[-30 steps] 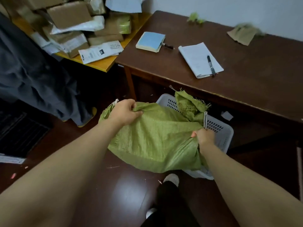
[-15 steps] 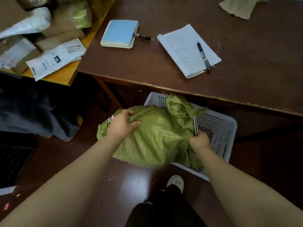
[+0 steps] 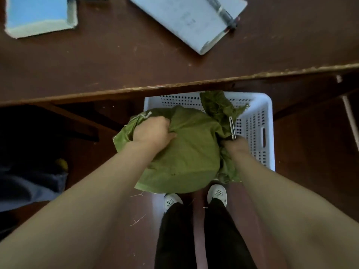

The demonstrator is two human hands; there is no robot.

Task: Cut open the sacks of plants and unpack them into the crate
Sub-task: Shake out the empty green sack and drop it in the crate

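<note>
A white perforated crate (image 3: 258, 121) stands on the dark floor, its far rim tucked just under the edge of a brown wooden table (image 3: 116, 65). The green sack (image 3: 186, 152) is held over the crate's left half and near rim, bulging and rounded, covering much of the opening and hanging out past the crate's left side. Its frayed, cut end rises over the crate's far wall, with loose threads showing against the white plastic. The left hand (image 3: 153, 133) is at the crate's left edge, fingers curled and digging into a bunched fold of the sack beside a bit of pale cord. The right hand (image 3: 236, 145) is over the crate's middle, closed in a fist on the gathered cloth at the sack's right side; a slim metal blade (image 3: 232, 128) sticks up out of that fist, lying against the green fabric. The fingers themselves are mostly hidden by the cloth. Just on the near side of the crate, two white shoes (image 3: 217, 194) and dark trouser legs show. Beyond the crate, on the table, lie a blue pad (image 3: 38, 14) and a white notepad (image 3: 186, 18) with a pen (image 3: 221, 10) on it. Well to the crate's left, a heap of dark cloth (image 3: 29, 183) sits on the floor.
</note>
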